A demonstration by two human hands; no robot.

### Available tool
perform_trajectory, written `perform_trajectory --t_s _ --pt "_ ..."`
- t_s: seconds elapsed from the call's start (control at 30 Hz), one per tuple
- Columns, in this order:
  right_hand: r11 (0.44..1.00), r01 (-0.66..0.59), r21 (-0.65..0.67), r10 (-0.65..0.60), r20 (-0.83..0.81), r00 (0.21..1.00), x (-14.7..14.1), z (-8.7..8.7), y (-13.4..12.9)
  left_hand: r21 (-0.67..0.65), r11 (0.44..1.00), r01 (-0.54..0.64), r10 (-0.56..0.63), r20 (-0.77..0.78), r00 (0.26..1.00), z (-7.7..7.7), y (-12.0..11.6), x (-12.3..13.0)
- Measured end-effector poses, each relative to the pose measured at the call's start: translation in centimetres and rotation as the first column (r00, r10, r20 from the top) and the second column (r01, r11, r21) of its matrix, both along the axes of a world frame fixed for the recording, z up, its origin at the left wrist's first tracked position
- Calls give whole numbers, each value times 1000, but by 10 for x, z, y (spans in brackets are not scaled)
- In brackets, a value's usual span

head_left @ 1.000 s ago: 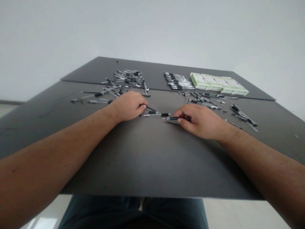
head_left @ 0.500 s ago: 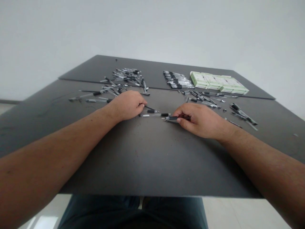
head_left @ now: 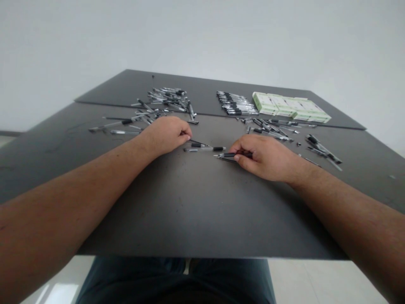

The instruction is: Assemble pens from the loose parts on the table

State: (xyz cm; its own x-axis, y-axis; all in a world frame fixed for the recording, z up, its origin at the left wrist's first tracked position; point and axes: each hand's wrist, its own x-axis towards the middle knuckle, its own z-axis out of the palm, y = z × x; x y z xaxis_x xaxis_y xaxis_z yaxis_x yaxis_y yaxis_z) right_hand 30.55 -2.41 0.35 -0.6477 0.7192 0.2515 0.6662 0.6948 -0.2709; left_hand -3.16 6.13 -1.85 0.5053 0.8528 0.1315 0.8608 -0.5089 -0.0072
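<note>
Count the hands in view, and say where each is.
2: the left hand, left of centre by a thin dark rod; the right hand, right of centre, holding a pen.

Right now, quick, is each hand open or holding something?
Left hand: curled at a thin dark rod; can't tell if it's gripping.
Right hand: closed, holding a black-gripped pen.

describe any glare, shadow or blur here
Head view: glare on the pale tiled floor, lower left; head view: soft shadow on the dark grey table beside the right forearm; head view: print on the pale green cardboard boxes too blurred to read.
</note>
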Motion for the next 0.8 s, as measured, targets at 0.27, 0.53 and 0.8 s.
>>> perform_trajectory --t_s 0.27,0.53,0.8 --pt "1000 3 -13 -2 21 1000 -1 1 0 -3 998 67 -67 -79 995 2 -2 2" --pt "1000 2 -31 -1 23 1000 -1 2 -1 -19 1000 -14 13 -24 1000 3 -4 4" --pt "999 4 -35 -3 29 1000 -1 2 -1 -6 1000 -2 2 46 999 0 -1 0"
